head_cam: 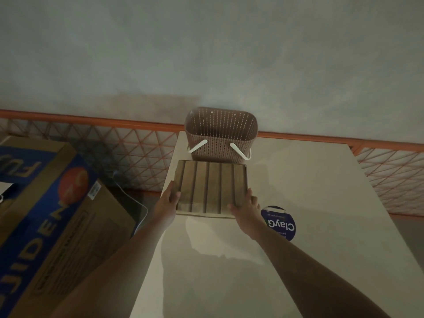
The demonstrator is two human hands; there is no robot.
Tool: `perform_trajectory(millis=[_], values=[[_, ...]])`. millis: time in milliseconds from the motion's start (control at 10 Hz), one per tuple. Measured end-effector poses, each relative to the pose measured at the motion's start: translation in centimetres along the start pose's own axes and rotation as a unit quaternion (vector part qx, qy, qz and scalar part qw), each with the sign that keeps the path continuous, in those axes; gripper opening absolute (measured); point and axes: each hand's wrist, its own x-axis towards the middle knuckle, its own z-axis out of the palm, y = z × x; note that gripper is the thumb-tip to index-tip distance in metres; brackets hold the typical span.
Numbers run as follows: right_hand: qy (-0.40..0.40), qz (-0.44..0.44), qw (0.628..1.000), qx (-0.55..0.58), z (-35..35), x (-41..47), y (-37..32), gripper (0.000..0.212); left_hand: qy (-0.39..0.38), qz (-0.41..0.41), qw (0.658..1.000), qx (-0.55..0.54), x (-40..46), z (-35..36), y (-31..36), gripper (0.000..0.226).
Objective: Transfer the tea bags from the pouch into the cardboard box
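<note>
Both hands, left (168, 201) and right (244, 206), grasp box (212, 188) by its near corners just before basket (220, 134); pouch unseen; uneven grip could tilt box.

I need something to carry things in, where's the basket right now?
In the head view, the perforated basket stands at the table's far edge by the wall, just beyond the divided cardboard box held in both hands.
</note>
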Motion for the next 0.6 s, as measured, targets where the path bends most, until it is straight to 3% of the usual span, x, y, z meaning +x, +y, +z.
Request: perform_trajectory(millis=[300,400,600], values=[[-0.001,0.027,0.999,0.042,-0.2,-0.1,0.2,0.085,0.037,0.007,0.998,0.058,0.0,0.2,-0.2,0.055],[-0.009,0.024,0.999,0.040,-0.8,-0.5,0.0,0.071,0.045,0.007,0.994,0.095,-0.2,0.2,0.0,0.056],[-0.008,-0.030,0.999,-0.020,-3.7,-2.1,-0.3,0.069,0.070,-0.012,0.985,0.159,-0.4,0.0,1.7,0.064]])
